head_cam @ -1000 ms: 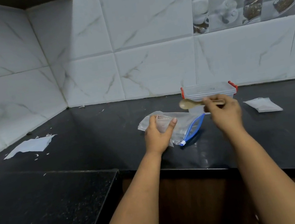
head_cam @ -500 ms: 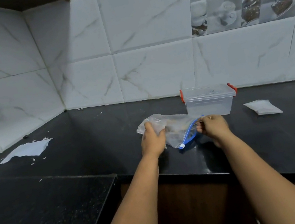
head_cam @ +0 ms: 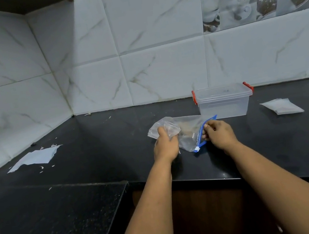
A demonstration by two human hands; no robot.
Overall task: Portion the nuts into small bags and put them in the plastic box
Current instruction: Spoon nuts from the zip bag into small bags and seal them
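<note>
The right hand (head_cam: 219, 135) pinches the zip bag (head_cam: 188, 131) at its blue mouth, while the left hand (head_cam: 165, 146) grips its far end.

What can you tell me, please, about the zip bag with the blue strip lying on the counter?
The zip bag is clear, crinkled soft plastic with a blue zip strip and a white slider at its near end. It lies flat on the black counter, just in front of the plastic box. Pale brownish contents show faintly inside. The left hand grips its left end; the right hand pinches the blue strip.
</note>
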